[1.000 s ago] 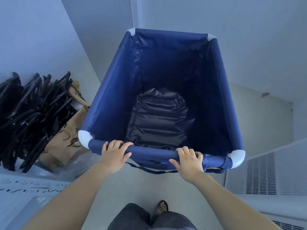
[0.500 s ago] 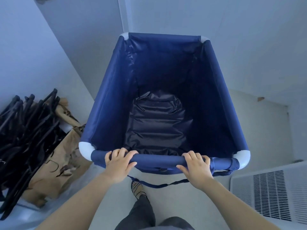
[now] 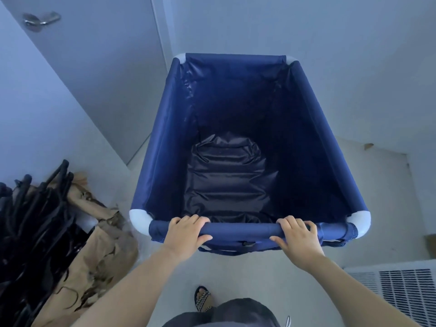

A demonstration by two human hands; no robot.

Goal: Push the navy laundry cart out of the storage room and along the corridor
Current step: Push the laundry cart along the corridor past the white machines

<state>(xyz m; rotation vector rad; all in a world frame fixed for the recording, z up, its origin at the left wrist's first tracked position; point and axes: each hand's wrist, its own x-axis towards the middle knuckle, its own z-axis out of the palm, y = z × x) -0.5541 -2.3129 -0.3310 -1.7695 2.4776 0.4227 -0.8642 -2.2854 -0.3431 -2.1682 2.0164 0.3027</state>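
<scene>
The navy laundry cart [image 3: 165, 142] fills the middle of the head view, a deep fabric bin with white corner pieces. A dark folded bag [image 3: 226, 178] lies at its bottom. My left hand [image 3: 186, 234] wraps the near top rail left of centre. My right hand [image 3: 298, 237] grips the same rail right of centre. The cart's far end points at the corner where a closed door meets the wall.
A door [image 3: 99, 67] with a metal lever handle [image 3: 41, 18] stands ahead on the left. A heap of black hangers [image 3: 30, 223] and a brown paper bag [image 3: 94, 260] lie on the floor at left. A white vented unit [image 3: 401, 293] sits at lower right.
The cart has rolled forward with me and the pile of hangers has slid back to the lower left. The door handle has come into view. Both hands keep their grip on the rail.
</scene>
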